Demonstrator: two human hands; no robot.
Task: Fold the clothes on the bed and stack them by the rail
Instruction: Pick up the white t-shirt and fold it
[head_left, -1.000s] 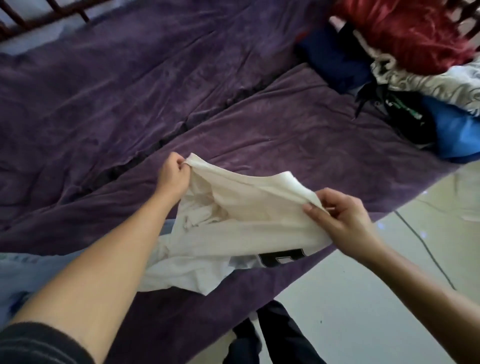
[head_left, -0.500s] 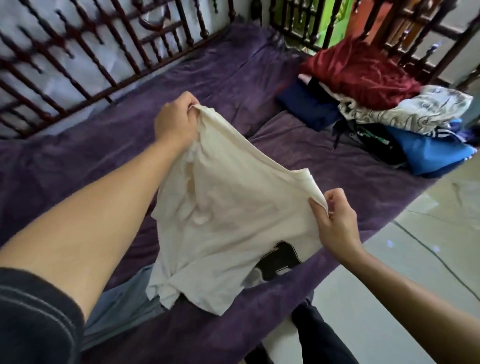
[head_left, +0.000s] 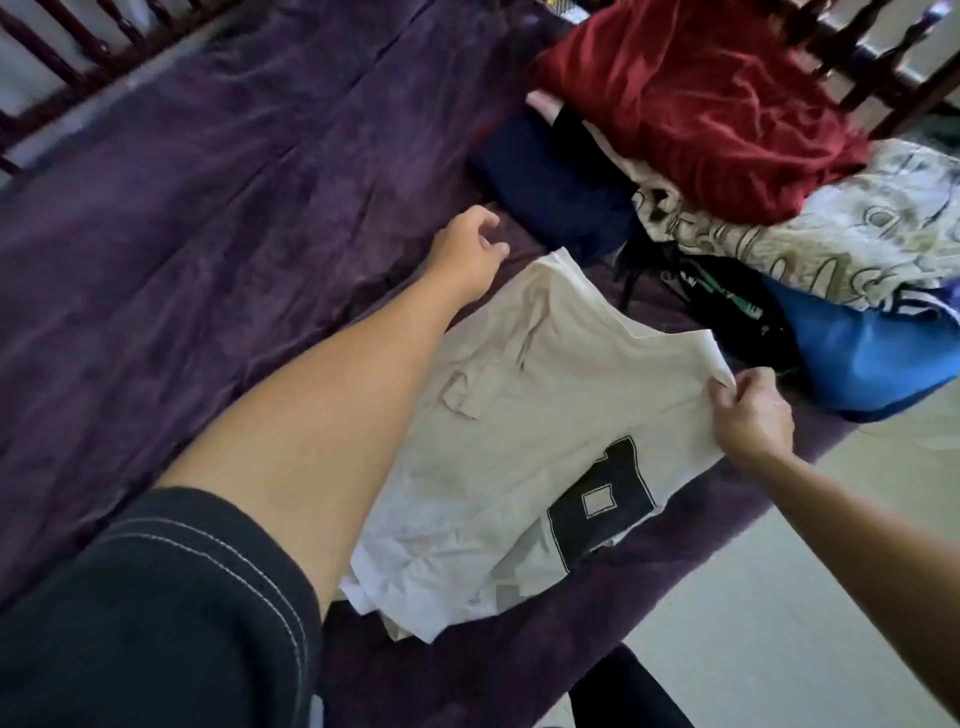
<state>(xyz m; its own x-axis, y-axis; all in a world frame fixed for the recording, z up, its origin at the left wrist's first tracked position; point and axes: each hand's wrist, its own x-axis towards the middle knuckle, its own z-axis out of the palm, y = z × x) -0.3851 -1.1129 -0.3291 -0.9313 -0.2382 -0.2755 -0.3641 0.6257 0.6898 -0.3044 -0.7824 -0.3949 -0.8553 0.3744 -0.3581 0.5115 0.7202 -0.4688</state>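
A cream T-shirt (head_left: 530, 415) with a black printed patch lies spread on the purple bed cover (head_left: 208, 234), near the bed's front edge. My right hand (head_left: 750, 413) pinches the shirt's right shoulder corner. Just past the shirt's far corner, my left hand (head_left: 470, 252) hovers with fingers apart, holding nothing. A pile of unfolded clothes sits at the right end of the bed: a red garment (head_left: 691, 98), a patterned cream one (head_left: 841, 228), a blue one (head_left: 862, 353), a navy one (head_left: 550, 192) and a black one (head_left: 727, 306).
A dark wooden rail (head_left: 67, 57) runs along the bed's far side, and another rail (head_left: 883, 57) stands behind the pile. Pale floor (head_left: 779, 623) lies to the right of the bed. A dark trouser leg (head_left: 623, 696) shows at the bottom.
The shirt, held up in the air before, now lies flat on the bed. My left hand has let go of its corner and opened. My right hand keeps its grip.
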